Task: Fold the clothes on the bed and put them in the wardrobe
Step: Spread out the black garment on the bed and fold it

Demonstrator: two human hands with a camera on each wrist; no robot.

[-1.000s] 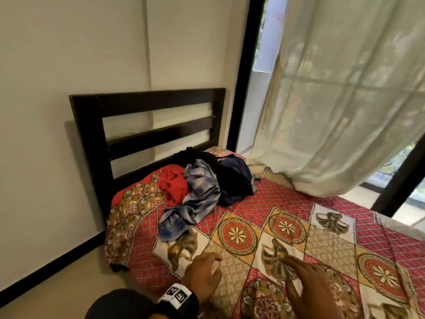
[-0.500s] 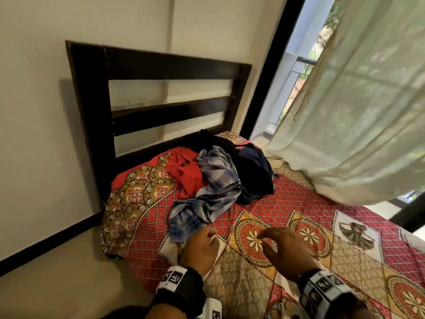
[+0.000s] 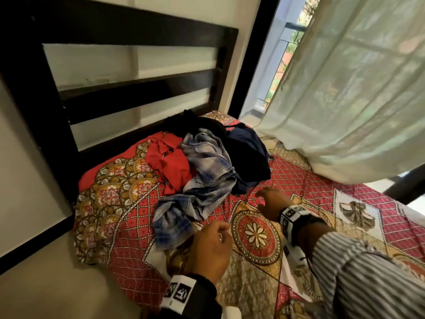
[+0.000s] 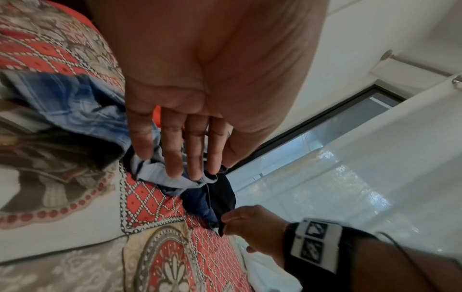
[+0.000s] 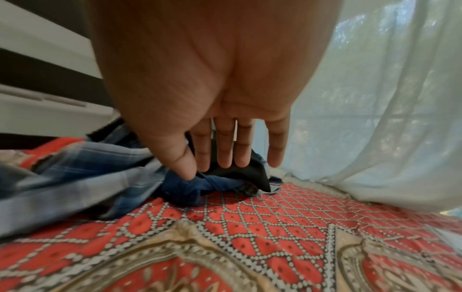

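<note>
A heap of clothes lies at the head of the bed: a red garment [image 3: 170, 164], a blue plaid shirt [image 3: 207, 171] [image 4: 82, 98] [image 5: 75, 168], a navy garment [image 3: 248, 157] [image 5: 190, 187] and a black one [image 3: 195, 120]. My left hand [image 3: 211, 247] [image 4: 180, 158] hovers just in front of the plaid shirt's near end, fingers straight, holding nothing. My right hand [image 3: 269, 199] [image 5: 225, 158] reaches to the near edge of the navy garment, fingers extended and empty; whether they touch the cloth is unclear.
The bed wears a red and gold patterned cover [image 3: 253, 236]. A dark slatted headboard [image 3: 138, 31] stands behind the heap against a white wall. A sheer pale curtain [image 3: 345, 100] hangs over the bed's right side by a window. No wardrobe is in view.
The view has closed in on the heap. Both hands have moved forward from the near bed cover, the right one up to the navy garment's edge.
</note>
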